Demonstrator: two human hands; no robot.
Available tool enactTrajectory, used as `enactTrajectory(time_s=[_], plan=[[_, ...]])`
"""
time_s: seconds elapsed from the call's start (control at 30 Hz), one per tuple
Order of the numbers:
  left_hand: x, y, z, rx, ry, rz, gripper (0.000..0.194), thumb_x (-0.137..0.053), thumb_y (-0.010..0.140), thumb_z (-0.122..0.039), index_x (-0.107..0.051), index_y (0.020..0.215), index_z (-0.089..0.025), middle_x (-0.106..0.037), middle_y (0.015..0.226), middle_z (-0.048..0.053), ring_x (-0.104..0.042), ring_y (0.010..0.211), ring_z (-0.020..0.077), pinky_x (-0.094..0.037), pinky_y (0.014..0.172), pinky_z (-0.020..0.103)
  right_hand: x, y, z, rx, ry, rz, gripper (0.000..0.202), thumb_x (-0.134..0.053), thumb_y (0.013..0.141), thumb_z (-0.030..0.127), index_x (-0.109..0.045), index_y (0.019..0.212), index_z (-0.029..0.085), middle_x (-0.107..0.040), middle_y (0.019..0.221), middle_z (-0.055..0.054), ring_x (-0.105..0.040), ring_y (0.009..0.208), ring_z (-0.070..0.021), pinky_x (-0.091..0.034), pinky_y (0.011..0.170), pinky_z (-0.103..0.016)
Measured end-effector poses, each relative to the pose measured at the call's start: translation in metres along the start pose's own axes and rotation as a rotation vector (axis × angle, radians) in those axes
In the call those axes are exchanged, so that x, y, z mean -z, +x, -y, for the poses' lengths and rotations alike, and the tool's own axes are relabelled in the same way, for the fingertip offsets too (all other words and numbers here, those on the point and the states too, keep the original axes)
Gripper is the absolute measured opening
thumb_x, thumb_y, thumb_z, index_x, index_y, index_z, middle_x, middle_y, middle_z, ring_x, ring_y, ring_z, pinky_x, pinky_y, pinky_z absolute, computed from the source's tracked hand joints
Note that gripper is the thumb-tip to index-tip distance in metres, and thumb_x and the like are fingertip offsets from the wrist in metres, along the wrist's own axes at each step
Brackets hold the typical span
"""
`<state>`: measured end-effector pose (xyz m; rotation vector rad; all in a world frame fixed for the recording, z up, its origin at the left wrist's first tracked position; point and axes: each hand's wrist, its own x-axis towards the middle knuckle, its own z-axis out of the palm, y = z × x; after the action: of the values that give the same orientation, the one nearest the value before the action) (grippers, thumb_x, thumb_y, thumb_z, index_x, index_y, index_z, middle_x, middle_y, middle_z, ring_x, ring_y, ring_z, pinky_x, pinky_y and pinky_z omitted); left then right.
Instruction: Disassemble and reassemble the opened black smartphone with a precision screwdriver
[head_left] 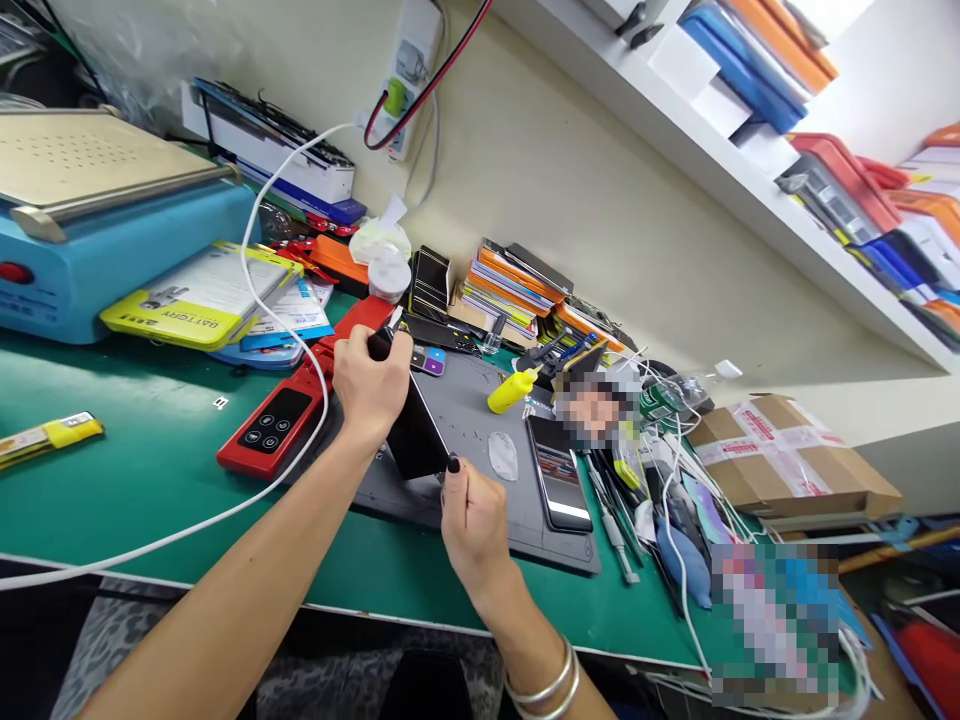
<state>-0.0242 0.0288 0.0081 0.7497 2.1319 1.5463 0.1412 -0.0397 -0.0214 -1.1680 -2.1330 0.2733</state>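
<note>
A black phone-like panel (421,435) is tilted above the grey work mat. My left hand (373,378) is closed around its upper end. My right hand (476,512) is closed in a fist at its lower right corner, thumb up. A small dark tip shows at that thumb; what lies inside the fist is hidden. A second phone (559,472) rests face up on the mat to the right. Between it and the panel lies a whitish translucent piece (502,456), and a yellow bottle (513,390) with a narrow tip is behind.
A red device (274,425) with a button panel sits left of the mat (480,370). A white cable (255,290) loops across the green table. Farther left is a blue machine (127,260). Tools (616,530) and a cardboard box (787,455) are at right; stacked packages line the wall.
</note>
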Motion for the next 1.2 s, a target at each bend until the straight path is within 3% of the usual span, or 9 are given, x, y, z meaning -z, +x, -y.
enactTrajectory(time_s=[0.2, 0.33, 0.43, 0.57, 0.73, 0.83, 0.97, 1.07, 1.2], plan=[[-0.001, 0.002, -0.001, 0.005, -0.051, -0.004, 0.023, -0.067, 0.085, -0.039, -0.054, 0.075, -0.022, -0.055, 0.085, 0.001, -0.058, 0.085, 0.0213, -0.049, 0.088, 0.04, 0.034, 0.007, -0.002, -0.016, 0.09, 0.21, 0.021, -0.05, 0.097, 0.024, -0.058, 0.077, 0.021, -0.062, 0.061, 0.002, -0.058, 0.052, -0.0122, -0.045, 0.051, -0.022], [0.0, 0.002, -0.002, 0.021, -0.077, 0.0, 0.024, -0.066, 0.084, -0.039, -0.05, 0.073, -0.024, -0.053, 0.083, 0.001, -0.057, 0.084, 0.0229, -0.048, 0.088, 0.041, 0.034, 0.006, 0.001, -0.029, 0.12, 0.275, 0.03, -0.043, 0.101, 0.022, -0.058, 0.074, 0.02, -0.067, 0.064, 0.0, -0.064, 0.054, -0.0115, -0.048, 0.053, -0.021], [0.0, 0.004, -0.001, 0.031, -0.084, 0.037, 0.024, -0.066, 0.088, -0.039, -0.057, 0.077, -0.02, -0.059, 0.085, 0.001, -0.06, 0.087, 0.0208, -0.05, 0.089, 0.042, 0.032, 0.007, 0.002, -0.009, 0.122, 0.282, 0.027, -0.043, 0.102, 0.026, -0.059, 0.081, 0.02, -0.066, 0.063, 0.001, -0.062, 0.052, -0.0113, -0.047, 0.05, -0.02], [-0.003, 0.006, 0.003, 0.036, -0.103, 0.102, 0.028, -0.064, 0.095, -0.042, -0.066, 0.102, -0.015, -0.068, 0.105, 0.006, -0.065, 0.099, 0.0204, -0.054, 0.092, 0.044, 0.031, 0.017, 0.0, 0.105, 0.07, 0.243, 0.027, -0.044, 0.103, 0.036, -0.059, 0.085, 0.02, -0.061, 0.064, 0.001, -0.057, 0.055, -0.0126, -0.043, 0.052, -0.022], [-0.013, 0.007, 0.009, 0.081, -0.188, 0.145, 0.033, -0.062, 0.097, -0.042, -0.065, 0.117, -0.016, -0.068, 0.116, 0.008, -0.067, 0.101, 0.0213, -0.058, 0.089, 0.043, 0.02, 0.031, 0.002, 0.25, -0.006, 0.11, 0.046, -0.035, 0.104, 0.051, -0.043, 0.069, 0.023, -0.043, 0.056, 0.004, -0.038, 0.048, -0.0115, -0.028, 0.048, -0.026], [-0.018, 0.007, 0.012, 0.123, -0.24, 0.131, 0.034, -0.062, 0.097, -0.042, -0.064, 0.118, -0.016, -0.068, 0.117, 0.008, -0.068, 0.101, 0.0213, -0.059, 0.088, 0.043, 0.013, 0.036, 0.006, 0.281, -0.039, -0.014, 0.048, -0.026, 0.108, 0.043, -0.031, 0.065, 0.024, -0.034, 0.054, 0.005, -0.032, 0.047, -0.0105, -0.022, 0.048, -0.028], [-0.019, 0.008, 0.013, 0.157, -0.295, 0.116, 0.033, -0.061, 0.097, -0.044, -0.066, 0.111, -0.015, -0.069, 0.108, 0.006, -0.067, 0.094, 0.0194, -0.058, 0.085, 0.04, 0.011, 0.042, 0.008, 0.354, -0.079, -0.095, 0.045, -0.032, 0.106, 0.023, -0.028, 0.061, 0.023, -0.03, 0.051, 0.006, -0.028, 0.045, -0.0085, -0.021, 0.048, -0.027], [-0.018, 0.008, 0.011, 0.168, -0.32, 0.095, 0.031, -0.061, 0.095, -0.046, -0.065, 0.092, -0.016, -0.067, 0.088, 0.001, -0.064, 0.082, 0.0166, -0.054, 0.08, 0.036, 0.014, 0.045, 0.005, 0.414, -0.108, -0.107, 0.044, -0.039, 0.101, 0.016, -0.032, 0.058, 0.022, -0.033, 0.049, 0.006, -0.03, 0.044, -0.0076, -0.021, 0.047, -0.027], [-0.015, 0.006, 0.007, 0.181, -0.324, 0.059, 0.033, -0.062, 0.087, -0.045, -0.052, 0.066, -0.022, -0.054, 0.068, -0.002, -0.055, 0.072, 0.0174, -0.044, 0.074, 0.033, 0.013, 0.045, -0.001, 0.442, -0.128, -0.124, 0.043, -0.041, 0.098, 0.011, -0.039, 0.056, 0.021, -0.037, 0.047, 0.006, -0.035, 0.042, -0.007, -0.025, 0.046, -0.025]])
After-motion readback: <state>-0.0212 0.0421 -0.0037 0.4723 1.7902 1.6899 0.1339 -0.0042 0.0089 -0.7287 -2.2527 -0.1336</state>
